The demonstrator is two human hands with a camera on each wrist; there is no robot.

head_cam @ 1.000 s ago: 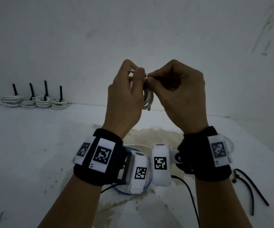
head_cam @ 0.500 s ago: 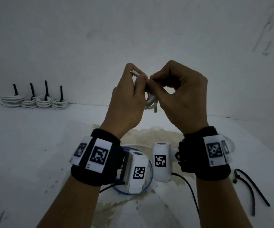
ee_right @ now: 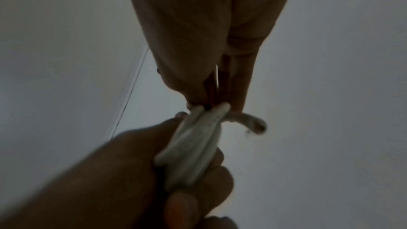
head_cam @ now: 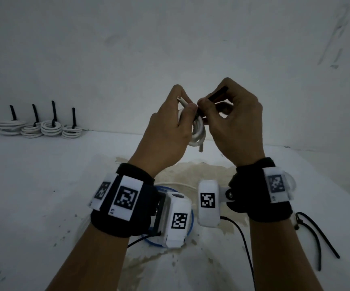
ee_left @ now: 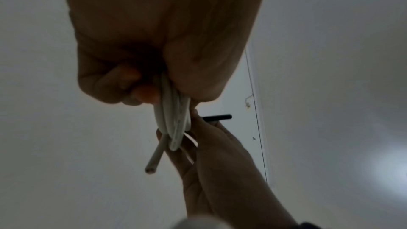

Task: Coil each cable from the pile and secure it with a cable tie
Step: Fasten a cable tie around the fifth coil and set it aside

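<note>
My left hand [head_cam: 176,120] grips a small coil of white cable [head_cam: 198,133] held up in front of the wall; one cut end [head_cam: 180,99] sticks up past the fingers and another hangs below. The left wrist view shows the coil [ee_left: 174,119] edge-on between thumb and fingers. My right hand [head_cam: 228,114] pinches a black cable tie [head_cam: 218,94] at the top of the coil, its tail pointing up and right. The tie [ee_left: 216,117] juts out sideways behind the coil. In the right wrist view the coil [ee_right: 198,140] is blurred and the tie is barely visible.
Several tied white coils [head_cam: 37,128] with upright black tie tails stand at the back left by the wall. A blue cable loop [head_cam: 192,223] lies under my wrists. Loose black cable ties [head_cam: 314,234] lie at the right. A stained patch [head_cam: 190,171] marks the white surface.
The black tie's tail has come into sight above my right fingers, pulled up and to the right. The coil hangs a little lower and more open between the hands.
</note>
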